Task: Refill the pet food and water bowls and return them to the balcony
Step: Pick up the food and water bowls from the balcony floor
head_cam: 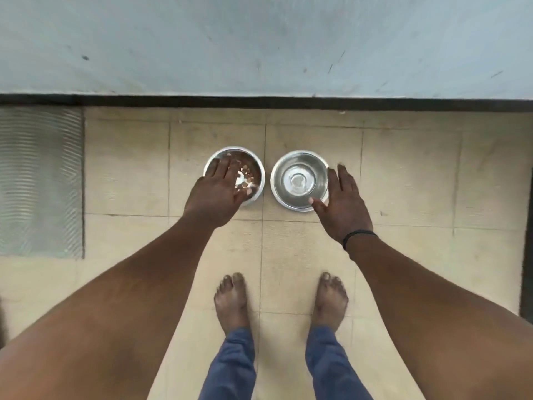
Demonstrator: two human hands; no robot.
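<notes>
Two steel bowls stand side by side on the beige tiled floor. The left one, the food bowl (pixel 255 171), holds brown kibble. The right one, the water bowl (pixel 298 180), holds clear water. My left hand (pixel 215 194) lies flat over the near-left part of the food bowl with fingers spread, hiding part of its rim. My right hand (pixel 343 206) sits against the right side of the water bowl, thumb on the near rim and fingers apart along its edge. Neither hand closes around its bowl.
A pale grey wall (pixel 259 44) with a dark skirting strip (pixel 259 102) runs just behind the bowls. A ribbed grey mat (pixel 40 183) lies on the floor at the left. My bare feet (pixel 230 298) stand behind the bowls. A dark edge (pixel 526 243) borders the right.
</notes>
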